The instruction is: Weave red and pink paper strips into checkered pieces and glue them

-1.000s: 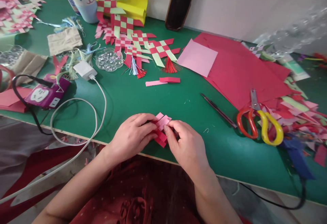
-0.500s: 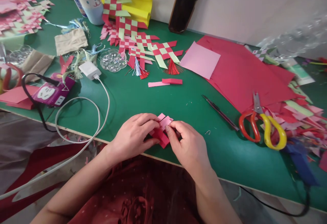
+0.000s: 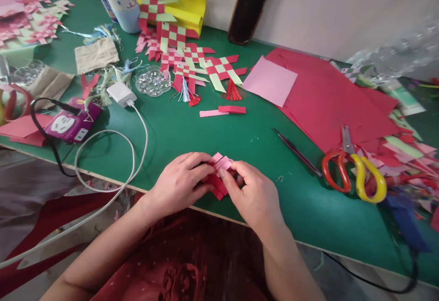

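Note:
Near the table's front edge I hold pink and red paper strips [image 3: 218,186], partly crossed over one another. My left hand [image 3: 183,177] grips them from the left, its fingers curled over the upper edge. From the other side, my right hand [image 3: 252,191] pinches the pink part between thumb and index finger. Much of the piece is hidden beneath my fingers. Beyond my hands lie a loose red strip [image 3: 232,109] and a pink strip [image 3: 213,114]. Woven paper fish [image 3: 221,68], some with tassels, are piled farther back.
Scissors [image 3: 348,147] and a slim dark craft knife or pen [image 3: 297,152] lie to the right, beside red paper sheets [image 3: 329,95] and a pink square [image 3: 270,81]. At left are a purple power strip [image 3: 73,120], white cable [image 3: 146,129], bead tray [image 3: 153,81] and cup [image 3: 120,1].
My hands stay in nearly the same place. The red part of the paper between them has shifted slightly; the view has moved a little.

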Action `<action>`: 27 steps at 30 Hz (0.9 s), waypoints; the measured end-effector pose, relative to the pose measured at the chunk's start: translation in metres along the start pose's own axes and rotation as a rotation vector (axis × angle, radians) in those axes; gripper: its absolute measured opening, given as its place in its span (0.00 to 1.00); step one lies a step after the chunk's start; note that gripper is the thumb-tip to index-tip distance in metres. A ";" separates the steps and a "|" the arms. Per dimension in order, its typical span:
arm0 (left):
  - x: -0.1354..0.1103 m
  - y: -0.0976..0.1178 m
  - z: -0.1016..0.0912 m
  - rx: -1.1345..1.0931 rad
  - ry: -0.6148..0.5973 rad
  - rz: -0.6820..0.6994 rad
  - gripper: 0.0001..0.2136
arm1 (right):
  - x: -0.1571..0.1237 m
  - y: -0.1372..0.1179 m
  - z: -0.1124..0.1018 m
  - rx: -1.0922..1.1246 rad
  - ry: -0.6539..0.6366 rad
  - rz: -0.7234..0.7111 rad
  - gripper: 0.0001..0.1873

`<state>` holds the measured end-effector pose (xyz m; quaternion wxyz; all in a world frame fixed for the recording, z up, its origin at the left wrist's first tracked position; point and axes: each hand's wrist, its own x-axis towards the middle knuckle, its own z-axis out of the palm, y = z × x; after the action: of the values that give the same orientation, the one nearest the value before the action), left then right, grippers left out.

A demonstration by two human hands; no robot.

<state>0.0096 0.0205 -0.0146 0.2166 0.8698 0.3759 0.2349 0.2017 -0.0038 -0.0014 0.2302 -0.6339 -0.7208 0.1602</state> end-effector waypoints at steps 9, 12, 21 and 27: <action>0.000 0.001 0.000 -0.008 -0.006 -0.011 0.10 | -0.014 -0.001 -0.008 0.127 -0.008 -0.102 0.06; 0.000 0.000 0.000 -0.014 -0.017 -0.015 0.09 | -0.022 -0.001 -0.012 0.146 -0.017 -0.153 0.05; 0.002 0.003 -0.003 0.045 0.022 0.026 0.09 | -0.035 0.003 -0.013 0.102 -0.027 -0.313 0.07; 0.002 0.003 0.001 0.024 0.051 0.003 0.08 | -0.036 0.004 -0.012 0.013 -0.013 -0.412 0.08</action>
<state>0.0128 0.0199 -0.0128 0.1962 0.8667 0.3827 0.2527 0.2146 -0.0393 0.0022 0.2577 -0.4703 -0.8357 0.1183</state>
